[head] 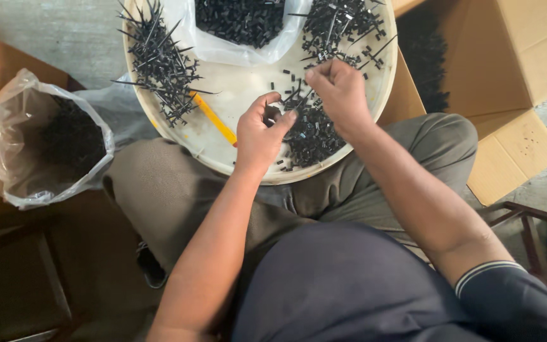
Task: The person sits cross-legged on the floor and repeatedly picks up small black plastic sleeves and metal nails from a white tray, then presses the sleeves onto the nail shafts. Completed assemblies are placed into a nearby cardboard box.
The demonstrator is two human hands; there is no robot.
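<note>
- The left hand (pixel 257 136) is over the near part of a round cream tray (pixel 235 95) which rests on the person's knees. Its thumb and forefinger are bent toward each other, almost closed, around a small black plastic piece (pixel 274 116); it is too small to say if the fingers really pinch it.
- The right hand (pixel 340 95) is just beside the left one, a little farther out. Its fingers are curled together into a loose fist, and thin black sprue sticks (pixel 299 98) come out from under it; how firmly they are held cannot be seen.
- Directly under and between both hands lies a heap of small black parts (pixel 314 136), touching the near rim of the tray.
- To the left of the left hand, a yellow pencil-like stick (pixel 213 118) lies tilted on the tray.
- Farther left and beyond is a pile of long black sprues (pixel 159 60). Beyond the right hand is a second such pile (pixel 340 28).
- At the far side, between these piles, a clear plastic bag (pixel 242 22) holds black parts.
- Well apart on the left stands another plastic bag (pixel 42 139) with dark parts, and on the right an open cardboard box (pixel 514 82).
</note>
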